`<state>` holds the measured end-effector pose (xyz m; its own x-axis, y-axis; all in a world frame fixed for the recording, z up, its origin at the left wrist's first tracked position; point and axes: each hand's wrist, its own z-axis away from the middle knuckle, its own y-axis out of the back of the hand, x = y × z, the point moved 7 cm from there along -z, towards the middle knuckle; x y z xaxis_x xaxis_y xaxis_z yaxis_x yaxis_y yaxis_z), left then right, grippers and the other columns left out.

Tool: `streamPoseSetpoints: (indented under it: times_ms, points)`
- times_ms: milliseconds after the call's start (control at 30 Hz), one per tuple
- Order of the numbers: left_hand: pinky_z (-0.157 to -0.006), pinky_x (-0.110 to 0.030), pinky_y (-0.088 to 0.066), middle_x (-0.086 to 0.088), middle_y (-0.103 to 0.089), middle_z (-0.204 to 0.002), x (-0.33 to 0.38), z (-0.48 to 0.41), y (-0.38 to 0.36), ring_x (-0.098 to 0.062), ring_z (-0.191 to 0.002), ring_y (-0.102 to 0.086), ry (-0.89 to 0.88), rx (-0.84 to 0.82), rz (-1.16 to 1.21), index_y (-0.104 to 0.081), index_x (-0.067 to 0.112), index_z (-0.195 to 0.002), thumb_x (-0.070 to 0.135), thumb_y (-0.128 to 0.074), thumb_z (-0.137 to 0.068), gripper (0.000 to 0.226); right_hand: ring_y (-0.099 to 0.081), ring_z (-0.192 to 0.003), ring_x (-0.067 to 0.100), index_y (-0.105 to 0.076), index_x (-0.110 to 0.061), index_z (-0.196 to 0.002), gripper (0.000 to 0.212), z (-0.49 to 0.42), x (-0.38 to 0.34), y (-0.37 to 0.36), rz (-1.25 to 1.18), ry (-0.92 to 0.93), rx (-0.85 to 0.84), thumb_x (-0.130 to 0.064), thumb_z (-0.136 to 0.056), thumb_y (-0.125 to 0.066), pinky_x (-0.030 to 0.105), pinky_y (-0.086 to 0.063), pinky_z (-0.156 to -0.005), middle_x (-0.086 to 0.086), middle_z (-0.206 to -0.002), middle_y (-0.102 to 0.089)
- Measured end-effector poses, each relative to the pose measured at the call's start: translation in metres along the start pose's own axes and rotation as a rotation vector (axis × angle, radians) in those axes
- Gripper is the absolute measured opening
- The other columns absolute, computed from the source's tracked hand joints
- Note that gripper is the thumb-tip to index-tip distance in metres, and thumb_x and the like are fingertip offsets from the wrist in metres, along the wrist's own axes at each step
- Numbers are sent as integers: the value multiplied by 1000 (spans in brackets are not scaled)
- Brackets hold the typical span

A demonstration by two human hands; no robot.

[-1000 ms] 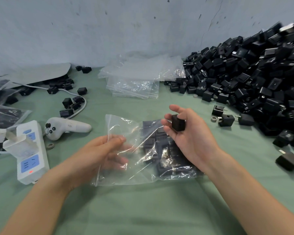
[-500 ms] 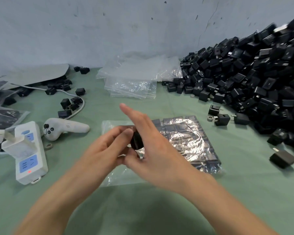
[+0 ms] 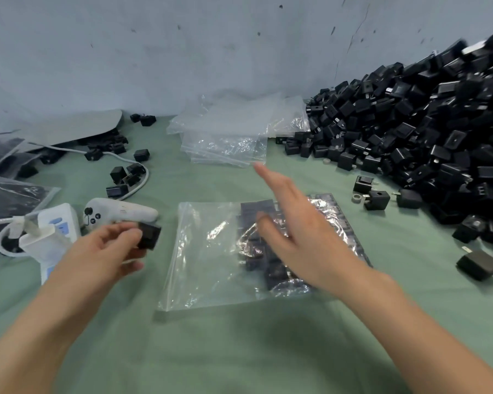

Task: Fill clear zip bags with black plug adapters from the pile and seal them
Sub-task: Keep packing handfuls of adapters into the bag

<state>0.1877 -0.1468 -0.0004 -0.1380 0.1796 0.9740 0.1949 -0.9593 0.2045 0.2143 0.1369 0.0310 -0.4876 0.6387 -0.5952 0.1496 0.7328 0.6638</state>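
The zip bag (image 3: pixel 211 251) lies flat on the green worktop (image 3: pixel 239 351) in the middle of the view, its far-right half packed with black adapters and its left half clear and empty. The left hand (image 3: pixel 103 251) hovers just left of the bag, palm turned inward, its grip closed on one black plug adapter (image 3: pixel 149 236) pinched between thumb and fingertips, the adapter held beside the bag's left edge and apart from it. The right hand (image 3: pixel 299 234) is stretched out above the filled part of the bag, fingers spread and loose, its grip open and holding nothing, the index finger pointing away toward the stack of empty bags (image 3: pixel 228 137) that lies beyond the zip bag by the wall. Right of the zip bag rises the large pile of adapters (image 3: pixel 424 132), with a few loose ones scattered at its foot between pile and bag. Left of the bag, behind the left hand, lie a white handheld controller (image 3: pixel 120 211) and a white power strip (image 3: pixel 54 231) with a plug in it, partly hidden by that hand; a white cable (image 3: pixel 131 177) and several stray adapters sit farther back. Whether the right hand touches the bag cannot be told through the blur.
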Motion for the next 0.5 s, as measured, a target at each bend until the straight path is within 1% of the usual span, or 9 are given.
streamPoseSetpoints:
  times_ms: [33,67,167,267,367,433,500]
  points:
    - [-57,-21,-57,-11,-74,-92,-8,0,-2,-10,-69,-71,52,-31,0,-66,13,-102,12,-59,-97,9,-25,-141,-5,-12,-35,-157,65,1,10,2,30,-36,12,-28,-102,-45,3,-14,-109,-14,-158,-27]
    - [-56,-20,-58,-12,-74,-90,-14,1,-7,-14,-70,-71,93,-73,-6,-65,9,-104,10,-59,-96,10,-28,-139,-3,-14,-36,-157,63,2,19,3,66,-68,15,-28,-102,-44,7,-18,-108,-15,-157,-29]
    - [-62,-22,-61,-12,-77,-85,-22,7,-23,-20,-72,-72,143,-162,-43,-62,7,-108,5,-59,-96,13,-34,-136,8,-17,-33,-157,61,5,33,0,183,-105,1,-29,-102,-43,21,-27,-108,-13,-155,-28]
    - [-59,-20,-59,-15,-76,-86,-17,7,-24,-22,-70,-71,138,-136,-47,-57,10,-115,3,-57,-97,19,-33,-139,12,-18,-32,-156,60,6,38,-3,226,-114,-18,-30,-101,-41,29,-30,-114,-10,-157,-25]
    - [-58,-18,-59,-18,-71,-91,-14,5,-16,-23,-72,-67,123,-74,-88,-57,6,-122,2,-56,-98,25,-34,-139,14,-22,-29,-156,59,5,38,-5,242,-115,-29,-29,-101,-42,33,-32,-115,-7,-157,-28]
    - [-61,-21,-60,-16,-72,-92,-16,6,-17,-24,-75,-68,123,-103,-126,-59,7,-121,4,-58,-97,24,-36,-139,18,-28,-26,-154,56,4,38,-7,258,-111,-42,-27,-101,-44,36,-32,-116,-5,-156,-32]
    - [-64,-24,-60,-15,-75,-91,-16,9,-22,-20,-73,-70,125,-164,-109,-62,8,-117,6,-58,-97,20,-37,-138,21,-35,-25,-151,52,4,39,-9,279,-109,-61,-25,-101,-44,40,-31,-117,-2,-155,-36]
